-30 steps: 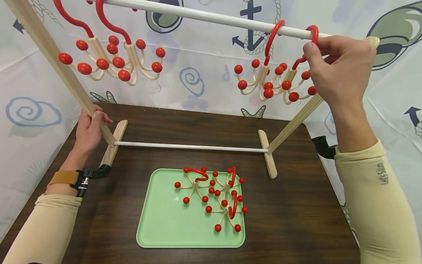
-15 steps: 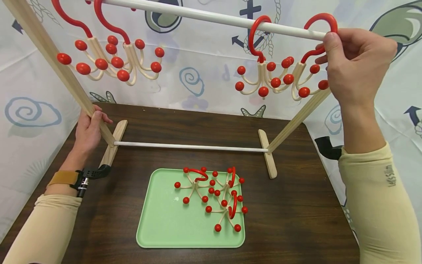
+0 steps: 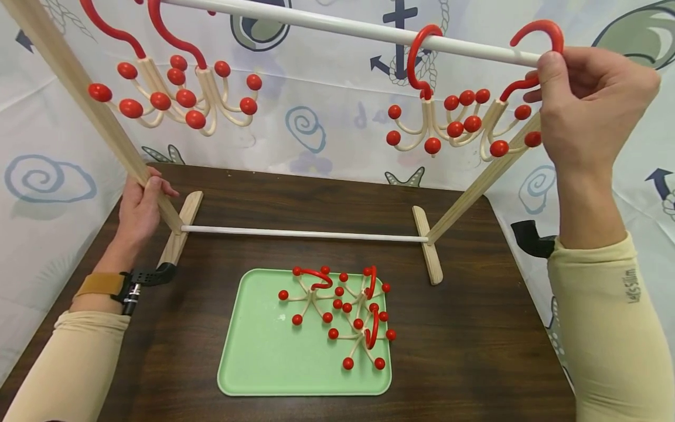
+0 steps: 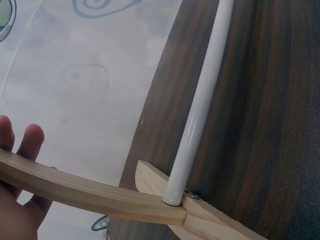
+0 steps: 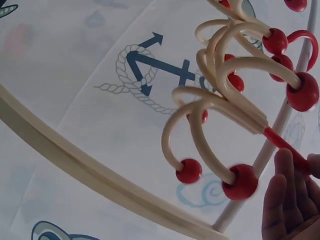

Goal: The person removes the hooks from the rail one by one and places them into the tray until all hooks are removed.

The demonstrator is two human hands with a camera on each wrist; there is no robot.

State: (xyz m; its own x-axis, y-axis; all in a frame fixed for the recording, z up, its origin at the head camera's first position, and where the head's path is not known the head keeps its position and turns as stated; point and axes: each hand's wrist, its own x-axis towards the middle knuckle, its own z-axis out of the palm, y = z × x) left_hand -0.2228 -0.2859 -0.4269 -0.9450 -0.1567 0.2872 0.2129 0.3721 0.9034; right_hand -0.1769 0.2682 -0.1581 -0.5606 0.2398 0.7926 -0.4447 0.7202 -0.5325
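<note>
My right hand [image 3: 596, 105] pinches the red hook [image 3: 548, 35] of a hanger with pale curved arms and red ball tips [image 3: 493, 126]. Its hook tip shows just above the white top rod [image 3: 327, 24], near the rod's right end; whether it touches the rod I cannot tell. Beside it, another such hanger [image 3: 428, 117] hangs from the rod, and the arms of the two overlap. Far to the left, my left hand [image 3: 139, 205] holds the left wooden post [image 3: 100, 117], with fingers round it in the left wrist view. Two more hangers [image 3: 208, 94] hang near that post.
A green tray [image 3: 263, 375] on the dark table [image 3: 474, 351] bears three hangers [image 3: 364, 334], grouped toward its right side. The rack has wooden feet [image 3: 428, 246], a right post [image 3: 482, 173] and a white lower rod [image 3: 306, 234]. Behind hangs a patterned cloth [image 3: 327, 76].
My right hand has moved right and raised the hanger's hook above the rod. The neighbouring hanger's hook has swung round and shifted slightly left. My left hand stays on the post.
</note>
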